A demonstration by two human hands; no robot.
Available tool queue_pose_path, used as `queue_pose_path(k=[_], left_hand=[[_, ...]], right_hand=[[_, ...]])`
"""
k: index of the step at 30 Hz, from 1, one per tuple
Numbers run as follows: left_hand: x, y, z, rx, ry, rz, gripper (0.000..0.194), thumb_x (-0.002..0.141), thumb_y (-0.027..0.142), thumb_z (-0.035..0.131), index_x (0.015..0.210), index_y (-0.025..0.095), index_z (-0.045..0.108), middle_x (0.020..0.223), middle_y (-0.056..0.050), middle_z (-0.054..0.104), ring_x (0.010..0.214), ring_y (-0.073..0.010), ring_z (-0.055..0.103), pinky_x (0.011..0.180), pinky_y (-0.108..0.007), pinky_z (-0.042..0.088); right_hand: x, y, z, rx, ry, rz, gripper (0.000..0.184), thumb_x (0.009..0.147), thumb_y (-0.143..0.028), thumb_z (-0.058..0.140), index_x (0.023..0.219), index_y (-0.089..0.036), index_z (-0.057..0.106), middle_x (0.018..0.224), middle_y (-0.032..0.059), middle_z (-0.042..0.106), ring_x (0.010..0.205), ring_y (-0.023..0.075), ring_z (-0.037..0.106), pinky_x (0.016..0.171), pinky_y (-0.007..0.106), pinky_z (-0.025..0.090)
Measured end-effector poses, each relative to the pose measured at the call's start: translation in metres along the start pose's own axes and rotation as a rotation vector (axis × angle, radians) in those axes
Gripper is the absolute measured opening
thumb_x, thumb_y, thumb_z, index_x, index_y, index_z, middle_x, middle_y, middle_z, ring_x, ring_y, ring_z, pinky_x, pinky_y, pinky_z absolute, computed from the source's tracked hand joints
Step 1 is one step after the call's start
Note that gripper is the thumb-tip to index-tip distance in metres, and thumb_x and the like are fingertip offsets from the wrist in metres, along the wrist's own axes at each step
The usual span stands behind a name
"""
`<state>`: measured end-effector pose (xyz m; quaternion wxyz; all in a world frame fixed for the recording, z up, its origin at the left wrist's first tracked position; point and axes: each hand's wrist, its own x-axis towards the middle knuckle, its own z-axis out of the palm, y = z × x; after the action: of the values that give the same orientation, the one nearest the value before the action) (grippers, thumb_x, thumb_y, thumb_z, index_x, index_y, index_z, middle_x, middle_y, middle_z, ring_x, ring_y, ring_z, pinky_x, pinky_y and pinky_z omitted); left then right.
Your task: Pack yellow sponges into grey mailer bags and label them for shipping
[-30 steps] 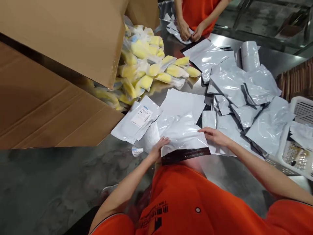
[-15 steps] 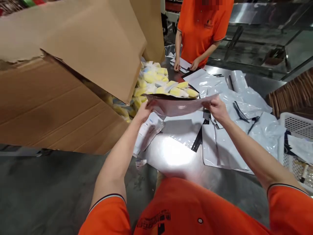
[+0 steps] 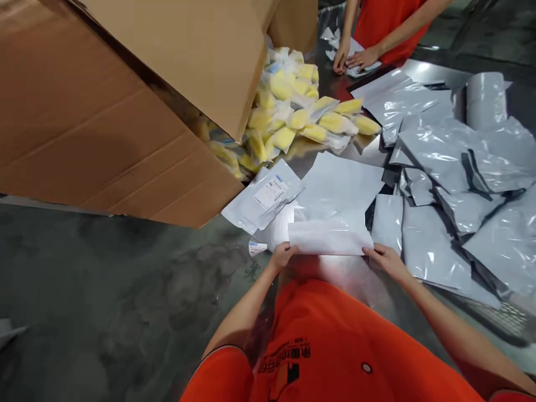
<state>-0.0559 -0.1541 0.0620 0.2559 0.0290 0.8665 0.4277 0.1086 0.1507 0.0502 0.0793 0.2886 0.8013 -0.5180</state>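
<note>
My left hand grips the left near corner of a white plastic mailer bag, and my right hand grips its right near corner. The bag lies flat on the steel table just in front of my orange shirt. Under it are more white mailers. One labelled mailer lies to the left, next to the cardboard box.
A large open cardboard box lies on its side at left, spilling yellow packets in clear bags. Loose grey mailers cover the table at right, with a roll behind them. A co-worker's hands press paper at the far edge.
Half a second ago I held the mailer raised in the air with both hands. Now it is back down on the table near my body, gripped at its near corners.
</note>
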Motion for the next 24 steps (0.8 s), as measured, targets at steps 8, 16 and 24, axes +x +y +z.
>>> queue_pose_path(k=[8,16,24], left_hand=[[0.026,-0.016,0.022,0.061,0.066,-0.100,0.038,0.084,0.037,0.064,0.055,0.020,0.047,0.052,0.006,0.040,0.059,-0.0135,0.049,0.056,-0.025,0.038],[0.012,-0.006,0.049,0.437,0.270,0.594,0.048,0.092,0.039,0.056,0.137,0.021,0.054,0.146,-0.015,0.050,0.138,-0.0354,0.041,0.112,-0.054,0.032],[0.028,-0.011,0.085,0.608,0.086,0.747,0.062,0.090,0.048,0.059,0.148,0.034,0.042,0.158,-0.011,0.038,0.146,-0.0407,0.029,0.114,-0.072,0.012]], right_hand=[[0.020,0.000,0.014,-0.009,0.164,0.099,0.049,0.075,-0.063,0.054,0.052,-0.022,0.042,0.051,-0.0010,0.044,0.056,0.0150,0.043,0.054,0.027,0.035],[0.025,-0.001,0.022,-0.100,0.129,0.234,0.044,0.073,-0.059,0.054,0.051,-0.023,0.042,0.049,-0.0001,0.049,0.056,0.0167,0.050,0.055,0.028,0.039],[0.043,-0.058,0.021,-0.570,0.378,-0.175,0.048,0.083,-0.043,0.054,0.122,-0.015,0.057,0.120,0.0177,0.062,0.109,0.0324,0.056,0.090,0.043,0.045]])
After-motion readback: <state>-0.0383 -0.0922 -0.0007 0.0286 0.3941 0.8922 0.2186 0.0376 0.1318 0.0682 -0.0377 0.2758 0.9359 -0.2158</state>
